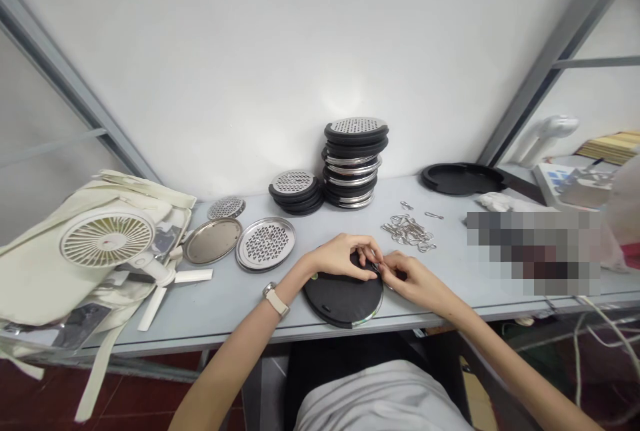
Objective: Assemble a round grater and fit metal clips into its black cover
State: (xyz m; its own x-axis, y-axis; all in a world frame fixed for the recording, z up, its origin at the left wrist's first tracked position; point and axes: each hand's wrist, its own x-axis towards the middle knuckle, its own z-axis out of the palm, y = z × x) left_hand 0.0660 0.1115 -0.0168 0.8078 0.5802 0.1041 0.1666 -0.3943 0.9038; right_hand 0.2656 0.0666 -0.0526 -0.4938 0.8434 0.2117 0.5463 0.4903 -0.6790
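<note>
Grey shirt [380, 399]; left hand [340, 256] gripping black round disc [343, 299], right hand [413, 279] pinching small metal clip [376, 265] at disc edge.

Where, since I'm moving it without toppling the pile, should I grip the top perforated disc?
Pinch the thick black rim of the top perforated disc at its near edge, coming from above. It lies flat on the tall stack, and the rim stands out around the metal centre, so lift straight up.

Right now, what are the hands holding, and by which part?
The left hand holds a round black metal-rimmed disc by its upper edge; the right hand pinches a small metal piece there, too small to identify.
</note>
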